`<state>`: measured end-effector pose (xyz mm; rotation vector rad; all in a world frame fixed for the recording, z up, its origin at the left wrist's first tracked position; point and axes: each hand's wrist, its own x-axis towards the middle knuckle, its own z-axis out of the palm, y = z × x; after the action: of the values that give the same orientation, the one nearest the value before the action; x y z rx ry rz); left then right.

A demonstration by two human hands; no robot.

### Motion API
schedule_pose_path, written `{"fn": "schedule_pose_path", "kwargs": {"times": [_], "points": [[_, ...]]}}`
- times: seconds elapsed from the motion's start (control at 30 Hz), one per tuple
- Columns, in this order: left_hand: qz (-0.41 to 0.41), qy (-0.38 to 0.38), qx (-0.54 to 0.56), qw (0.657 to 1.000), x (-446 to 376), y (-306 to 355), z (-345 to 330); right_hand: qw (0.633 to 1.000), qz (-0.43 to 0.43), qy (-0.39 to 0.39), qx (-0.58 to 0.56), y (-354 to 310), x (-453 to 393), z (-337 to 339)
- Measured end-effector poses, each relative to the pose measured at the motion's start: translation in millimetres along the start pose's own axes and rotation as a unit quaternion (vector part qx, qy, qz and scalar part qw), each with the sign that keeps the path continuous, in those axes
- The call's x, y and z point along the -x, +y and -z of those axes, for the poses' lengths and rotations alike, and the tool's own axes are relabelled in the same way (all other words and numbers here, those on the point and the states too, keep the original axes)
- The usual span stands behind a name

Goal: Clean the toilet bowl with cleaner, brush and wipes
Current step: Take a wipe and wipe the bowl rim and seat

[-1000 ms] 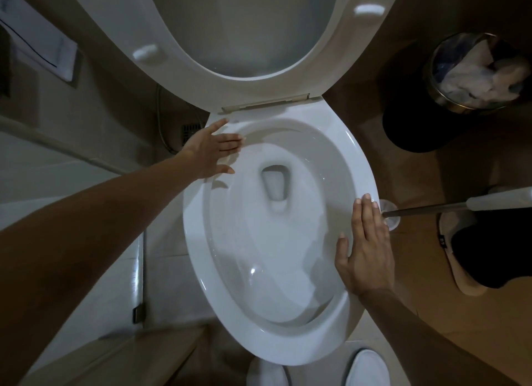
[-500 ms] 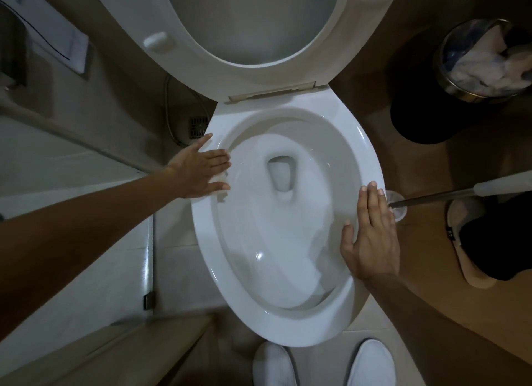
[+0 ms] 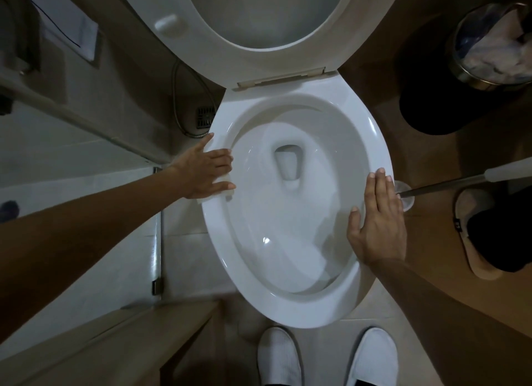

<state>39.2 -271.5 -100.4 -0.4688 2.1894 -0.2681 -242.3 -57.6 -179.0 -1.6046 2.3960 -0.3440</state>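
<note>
The white toilet bowl point(image 3: 290, 308) stands open below me, its seat point(image 3: 218, 46) raised against the tank. My left hand point(image 3: 205, 171) lies flat with straight fingers on the bowl's left rim, pressing a white wipe point(image 3: 223, 194) whose edge shows under the fingers. My right hand point(image 3: 378, 217) rests flat on the right rim, fingers straight and together, holding nothing. Right of the bowl, the toilet brush point(image 3: 460, 181), with a metal shaft and white handle, stands in its clear holder point(image 3: 406, 194) on the floor.
A metal bin point(image 3: 472, 77) full of crumpled paper stands at the far right. Someone's slippered foot point(image 3: 480, 236) is beside the brush. My white shoes point(image 3: 325, 357) are in front of the bowl. A hose and floor drain point(image 3: 205, 116) lie left of the bowl; a ledge runs along the left.
My left hand has slid with the wipe along the left rim, from near the hinge toward me. The right hand stays on the right rim. The view shifted slightly.
</note>
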Motion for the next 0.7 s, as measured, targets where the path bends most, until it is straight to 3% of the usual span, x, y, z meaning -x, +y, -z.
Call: {"fn": "schedule_pose_path", "kwargs": {"times": [0.27,0.47,0.6,0.7], "points": [[-0.027,0.027,0.117,0.992,26.5,43.6,-20.3,1.000,-0.001,-0.002,0.005,0.1,0.4,0.3],[-0.014,0.021,0.060,0.998,26.0,46.0,-14.1,1.000,0.000,-0.009,0.007,0.6,0.4,1.4],[0.008,0.033,0.090,0.995,34.5,63.8,-25.4,1.000,0.002,-0.006,0.011,0.0,0.9,0.9],[-0.026,0.061,0.139,0.988,42.2,80.9,-37.0,1.000,0.000,-0.008,0.009,1.1,0.7,0.2]]}}
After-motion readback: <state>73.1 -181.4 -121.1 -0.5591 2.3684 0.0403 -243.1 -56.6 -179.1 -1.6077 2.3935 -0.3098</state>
